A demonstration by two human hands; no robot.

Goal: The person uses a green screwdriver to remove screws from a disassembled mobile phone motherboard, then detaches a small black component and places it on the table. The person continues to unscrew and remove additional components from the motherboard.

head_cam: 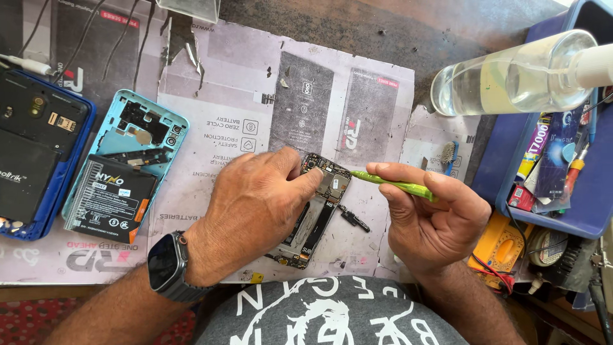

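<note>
- Worn grey printed paper mat (255,83) covers the bench; all work sits on it.
- Blue plastic tray (504,160) at right edge holds tubes, pens and small packets, jumbled; a clear plastic bottle of pale liquid (517,73) lies tilted across its rim.
- Dark phone in a blue case (38,153), back open, at far left. Just beside it a light blue phone shell (137,134) with a loose black battery pack (112,198) resting on its lower half.
- Left hand (255,207), watch on the wrist, presses flat on the opened black phone chassis with exposed board (316,207) at mat centre; fingers spread and curled down, forefinger tip on the upper board near the camera module. It pins the phone, not gripping it.
- Right hand (431,220) has thumb and fingers closed round a slim green precision screwdriver (393,185); tip reaches the board's upper right edge.
- Judgement: keep the driver seated square in the screw, light turning pressure, left hand steady so the chassis cannot slide.
- Small black loose part (354,219) lies just right of the chassis.
</note>
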